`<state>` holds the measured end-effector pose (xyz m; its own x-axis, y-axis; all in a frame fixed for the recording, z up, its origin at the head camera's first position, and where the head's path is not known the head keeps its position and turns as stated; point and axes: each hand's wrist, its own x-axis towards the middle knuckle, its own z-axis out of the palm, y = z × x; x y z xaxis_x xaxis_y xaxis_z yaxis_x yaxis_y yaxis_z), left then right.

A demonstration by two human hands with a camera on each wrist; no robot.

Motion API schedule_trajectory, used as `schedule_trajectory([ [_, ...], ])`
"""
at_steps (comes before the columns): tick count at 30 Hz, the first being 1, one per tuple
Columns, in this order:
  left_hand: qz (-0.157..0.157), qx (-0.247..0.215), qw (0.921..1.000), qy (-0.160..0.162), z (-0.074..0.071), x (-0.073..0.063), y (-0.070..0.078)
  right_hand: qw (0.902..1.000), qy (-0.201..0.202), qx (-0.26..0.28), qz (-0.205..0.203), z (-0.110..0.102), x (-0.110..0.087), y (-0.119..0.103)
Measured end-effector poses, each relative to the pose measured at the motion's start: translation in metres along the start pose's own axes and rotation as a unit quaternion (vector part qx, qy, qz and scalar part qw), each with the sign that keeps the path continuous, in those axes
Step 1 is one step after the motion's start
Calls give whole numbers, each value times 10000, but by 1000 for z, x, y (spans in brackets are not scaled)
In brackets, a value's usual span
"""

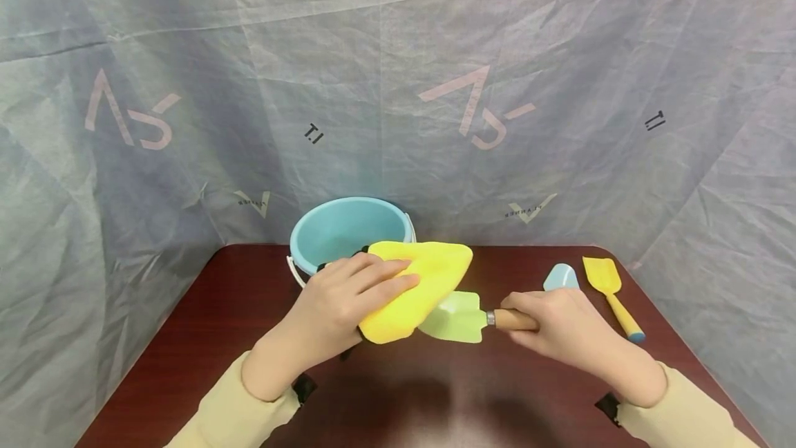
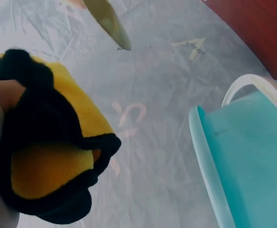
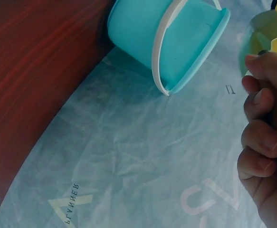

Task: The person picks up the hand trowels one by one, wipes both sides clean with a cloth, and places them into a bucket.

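My left hand (image 1: 342, 296) grips a yellow cloth (image 1: 423, 282); black edging shows on it in the left wrist view. My right hand (image 1: 553, 323) holds a small garden trowel (image 1: 463, 320) by its wooden handle, fingers curled round it. Its pale green blade points left, and the cloth hides the tip in the head view. Whether cloth and blade touch, I cannot tell. Both hands are raised over the table in front of the bucket.
A light blue bucket (image 1: 305, 234) with a white handle stands at the back of the dark red table (image 1: 236, 310). On the right lie a yellow shovel (image 1: 603, 278) and a light blue piece (image 1: 562, 276), partly hidden by my right hand. Grey sheeting (image 1: 385, 88) hangs behind.
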<state>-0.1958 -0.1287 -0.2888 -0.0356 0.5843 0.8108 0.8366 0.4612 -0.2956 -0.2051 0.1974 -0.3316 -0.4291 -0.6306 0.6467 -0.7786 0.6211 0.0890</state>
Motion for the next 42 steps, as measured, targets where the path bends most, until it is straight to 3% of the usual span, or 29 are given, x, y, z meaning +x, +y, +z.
schedule_trajectory([
  [6,236,-53,9991,-358,7,3,5,9992,65,255,-287,4,1,-2],
  [16,528,-28,9948,-870,19,2,16,9990,2,351,-284,3,4,-4],
  [32,707,381,9851,-1524,31,-10,26,9987,178,394,-264,5,4,-4],
  [42,533,373,9767,-2047,31,-9,33,9977,280,501,-351,5,5,-4],
])
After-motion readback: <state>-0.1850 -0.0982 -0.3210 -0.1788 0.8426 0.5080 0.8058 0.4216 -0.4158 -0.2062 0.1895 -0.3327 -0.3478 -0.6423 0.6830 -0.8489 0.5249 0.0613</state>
